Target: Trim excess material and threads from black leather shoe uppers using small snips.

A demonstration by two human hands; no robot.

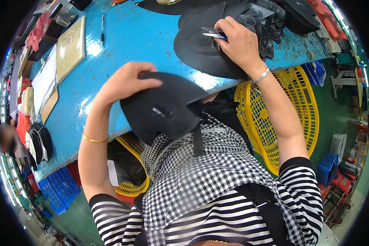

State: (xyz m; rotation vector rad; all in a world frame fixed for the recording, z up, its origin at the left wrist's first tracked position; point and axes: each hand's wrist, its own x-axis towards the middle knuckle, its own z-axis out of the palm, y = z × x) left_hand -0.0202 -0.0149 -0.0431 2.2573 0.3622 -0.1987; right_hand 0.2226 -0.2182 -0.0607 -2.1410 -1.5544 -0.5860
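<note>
My left hand [127, 82] grips a black, curved sheet piece [160, 108] by its upper edge, thumb on top. This piece hangs off the table's near edge, above my checked apron, and has a small white mark on its face. In my right hand [241, 43] are small scissors [214, 35], their blades pointing left. Just under that hand lies a larger black piece [188, 53] with a stitched outline, flat on the blue table [123, 39]. My fingers partly hide the scissors' handles.
Overlapping black pieces [270, 20] are heaped at the far right of the table. A pen [103, 30], a yellowish board [71, 49] and white paper [44, 84] lie on the left. Yellow baskets [311, 110] stand below the near edge, and a blue crate [59, 190] is at lower left.
</note>
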